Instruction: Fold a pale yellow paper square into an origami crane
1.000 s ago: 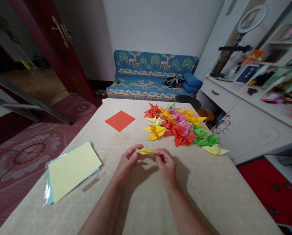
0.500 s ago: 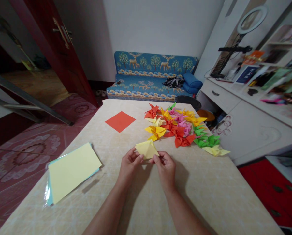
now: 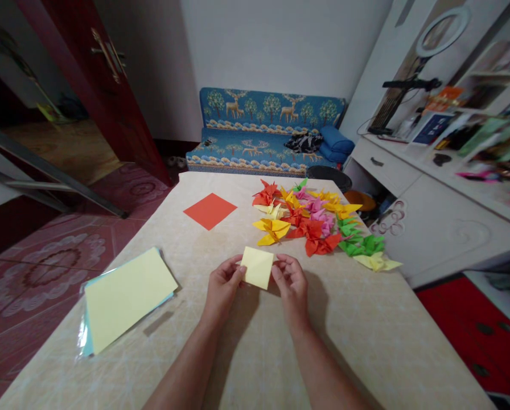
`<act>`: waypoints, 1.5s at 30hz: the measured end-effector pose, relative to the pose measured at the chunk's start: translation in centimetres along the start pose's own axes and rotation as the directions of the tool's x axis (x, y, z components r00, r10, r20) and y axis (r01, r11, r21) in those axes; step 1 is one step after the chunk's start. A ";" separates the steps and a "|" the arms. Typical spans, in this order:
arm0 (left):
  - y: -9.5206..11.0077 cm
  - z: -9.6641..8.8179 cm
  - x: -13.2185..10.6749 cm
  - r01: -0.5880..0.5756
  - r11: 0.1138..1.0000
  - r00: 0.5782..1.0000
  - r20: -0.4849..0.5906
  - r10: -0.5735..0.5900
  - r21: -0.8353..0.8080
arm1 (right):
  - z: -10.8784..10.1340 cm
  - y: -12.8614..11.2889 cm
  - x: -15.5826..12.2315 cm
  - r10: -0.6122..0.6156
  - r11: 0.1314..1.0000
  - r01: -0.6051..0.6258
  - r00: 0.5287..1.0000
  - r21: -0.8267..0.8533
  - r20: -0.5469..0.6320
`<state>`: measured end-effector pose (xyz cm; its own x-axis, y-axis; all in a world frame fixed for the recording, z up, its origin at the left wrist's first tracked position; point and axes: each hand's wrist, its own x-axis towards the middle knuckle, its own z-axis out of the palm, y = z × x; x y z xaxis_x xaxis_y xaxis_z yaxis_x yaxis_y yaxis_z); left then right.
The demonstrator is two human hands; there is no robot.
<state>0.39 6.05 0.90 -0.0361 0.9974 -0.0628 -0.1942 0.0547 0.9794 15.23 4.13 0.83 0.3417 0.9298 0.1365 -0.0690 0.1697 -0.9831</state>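
Note:
A small pale-yellow origami paper (image 3: 257, 267), folded to a flat square, is held up just above the table between my hands. My left hand (image 3: 225, 282) pinches its left edge, thumb in front and fingers behind. At its right edge, my right hand (image 3: 291, 282) grips with thumb and fingertips; the fingers behind the paper are partly hidden. Beyond the hands, to the right, lies a cluster of folded paper cranes in several colours, the closest being a yellow-orange crane (image 3: 272, 230).
A flat red paper square (image 3: 210, 210) lies at the table's far left. Nearer on the left is a stack of pale-yellow sheets (image 3: 129, 299) over a plastic sleeve. A patterned blue sofa (image 3: 255, 149) stands behind the table (image 3: 255, 364), a white cabinet (image 3: 434, 210) to the right.
The yellow paper has gone from a pointed shape with a raised triangular flap to a flat square, turned and slightly lower. My fingers have shifted to its left and right edges.

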 end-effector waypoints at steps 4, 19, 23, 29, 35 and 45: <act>0.2 0.0 -0.1 -0.021 1.000 1.000 -0.019 0.021 -0.002 | -0.3 0.1 0.3 -0.026 0.999 0.025 0.999 -0.019 -0.034; 0.0 0.1 0.0 -0.036 0.995 0.999 -0.018 0.034 -0.093 | 0.5 0.9 0.0 0.020 0.999 -0.018 0.999 -0.048 0.042; 0.2 0.1 -0.2 -0.046 0.996 0.999 0.015 0.047 -0.082 | 0.5 1.3 0.1 0.044 0.992 -0.038 0.998 -0.116 0.050; 0.0 0.1 -0.3 -0.050 0.998 0.999 0.003 0.050 -0.049 | 0.5 1.0 0.2 0.159 0.987 -0.156 0.980 -0.037 0.119; 0.2 0.4 -0.2 -0.048 0.996 0.998 -0.034 0.045 -0.071 | 0.5 0.7 0.2 0.216 0.975 -0.221 0.969 0.029 0.123; 0.4 0.3 -0.3 -0.032 0.994 0.998 -0.052 0.026 -0.105 | 0.6 0.5 0.1 0.223 0.972 -0.229 0.969 0.048 0.103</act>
<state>0.61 5.81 1.31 -0.0925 0.9946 -0.0470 -0.2950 0.0177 0.9553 14.66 4.48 0.42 0.2190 0.9729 -0.0746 -0.1902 -0.0325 -0.9812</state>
